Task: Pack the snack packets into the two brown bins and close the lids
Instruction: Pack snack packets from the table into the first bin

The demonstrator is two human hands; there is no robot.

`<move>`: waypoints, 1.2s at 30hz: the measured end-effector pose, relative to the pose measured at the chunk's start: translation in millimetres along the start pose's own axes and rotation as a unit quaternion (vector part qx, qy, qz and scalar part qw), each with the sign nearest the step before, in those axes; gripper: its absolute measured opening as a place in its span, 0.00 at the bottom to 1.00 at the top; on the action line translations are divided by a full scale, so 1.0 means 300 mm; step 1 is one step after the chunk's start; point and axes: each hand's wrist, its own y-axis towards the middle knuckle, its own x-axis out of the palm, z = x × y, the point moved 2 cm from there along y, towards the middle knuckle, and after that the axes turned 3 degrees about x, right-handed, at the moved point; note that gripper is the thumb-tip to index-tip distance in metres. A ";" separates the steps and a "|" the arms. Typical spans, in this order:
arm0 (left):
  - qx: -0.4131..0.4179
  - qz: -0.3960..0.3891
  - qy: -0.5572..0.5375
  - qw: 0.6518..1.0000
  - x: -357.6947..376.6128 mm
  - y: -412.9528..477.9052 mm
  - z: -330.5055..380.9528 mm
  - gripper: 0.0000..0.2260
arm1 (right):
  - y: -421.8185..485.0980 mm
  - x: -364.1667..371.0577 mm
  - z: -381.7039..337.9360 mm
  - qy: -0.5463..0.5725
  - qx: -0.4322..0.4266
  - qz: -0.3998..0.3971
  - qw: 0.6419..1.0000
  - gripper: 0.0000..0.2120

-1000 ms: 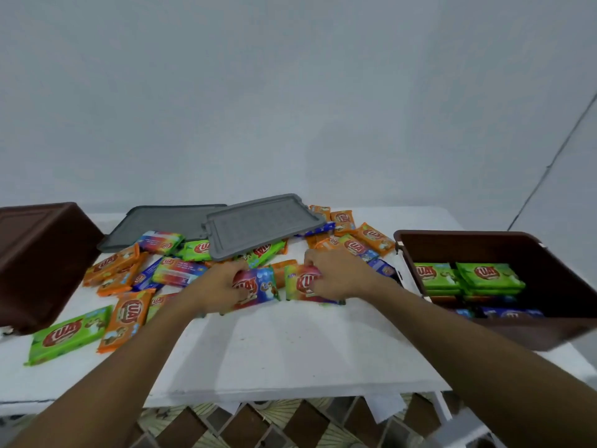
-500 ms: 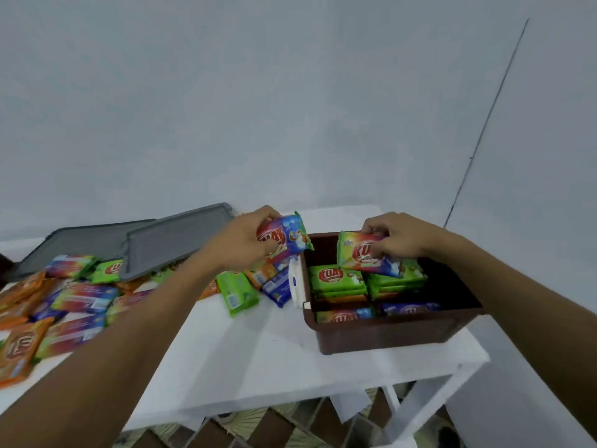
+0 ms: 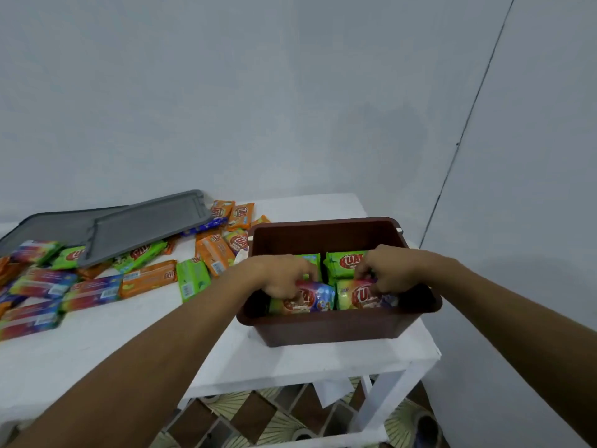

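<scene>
A brown bin [image 3: 326,329] stands open at the right end of the white table [image 3: 97,347]. Green snack packets [image 3: 342,261] lie at its back. My left hand [image 3: 281,276] grips a rainbow packet [image 3: 318,299] low in the bin's front left. In the front right, my right hand [image 3: 387,270] grips another rainbow packet [image 3: 355,297]. Several loose packets [image 3: 148,279] in orange, green and rainbow colours cover the table to the left. Two grey lids [image 3: 145,226] lie behind them. The second brown bin is out of view.
The bin stands close to the table's right edge and front corner. A grey wall rises right behind the table. Patterned floor tiles [image 3: 258,415] show under the table's white frame. Bare white tabletop lies in front of the loose packets.
Both hands have carried their rainbow packets from above the bin down into its front half. The view has swung to the right, and the bin sits nearer the centre.
</scene>
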 end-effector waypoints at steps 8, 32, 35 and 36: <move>-0.056 -0.030 0.060 0.996 0.045 0.018 -0.026 0.20 | 0.019 0.040 0.005 -0.027 -0.044 -0.015 0.999 0.20; -0.085 0.124 0.151 0.977 0.023 0.038 -0.093 0.17 | 0.068 0.010 0.046 -0.050 0.001 0.154 0.987 0.15; -0.089 0.090 0.239 0.963 0.019 0.040 -0.098 0.19 | 0.071 0.005 0.043 -0.081 0.013 0.140 0.987 0.16; -0.084 0.093 0.241 0.962 0.016 0.029 -0.105 0.19 | 0.070 -0.002 0.042 -0.081 0.009 0.144 0.986 0.17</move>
